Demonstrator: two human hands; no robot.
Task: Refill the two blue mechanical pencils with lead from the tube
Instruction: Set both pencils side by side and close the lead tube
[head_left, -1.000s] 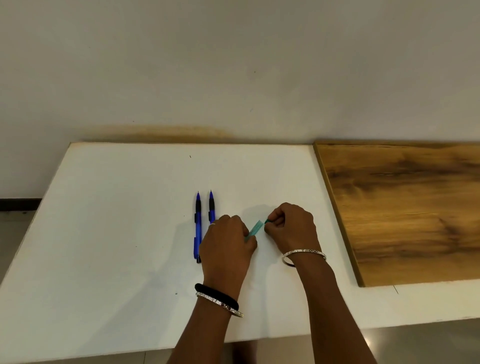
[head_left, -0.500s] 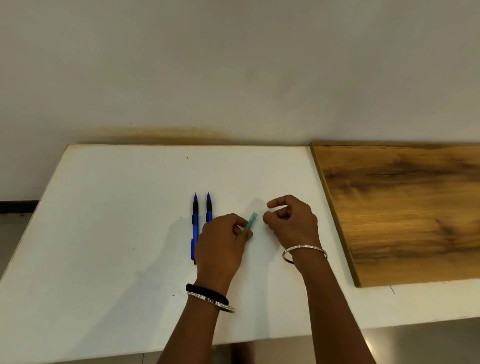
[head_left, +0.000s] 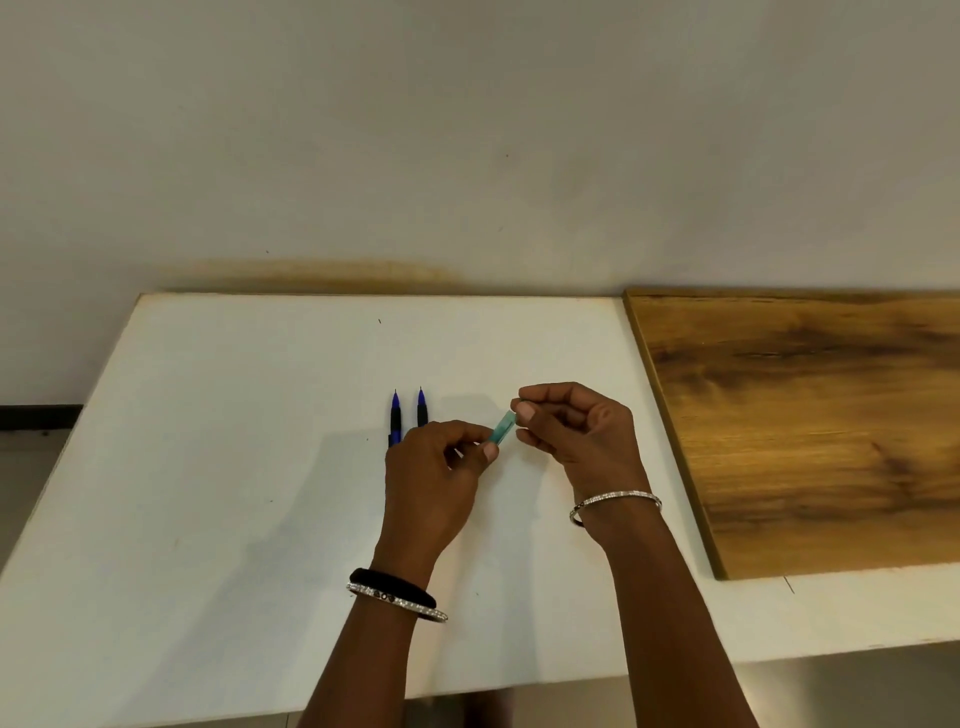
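Two blue mechanical pencils lie side by side on the white table (head_left: 208, 467), tips pointing away from me; the left pencil (head_left: 395, 418) and the right pencil (head_left: 422, 410) are partly hidden behind my left hand. My left hand (head_left: 431, 478) pinches the lower end of a small teal lead tube (head_left: 503, 434), held tilted just above the table. My right hand (head_left: 576, 436) has its thumb and forefinger closed at the tube's upper end; whether a cap sits between them is too small to tell.
A brown wooden board (head_left: 810, 415) lies on the right part of the table. A plain wall stands behind the table's far edge. The table's front edge runs close to my forearms.
My right hand came off the tube's top half a second ago and has now moved back to it. Both hands have lifted a little and shifted away from me.
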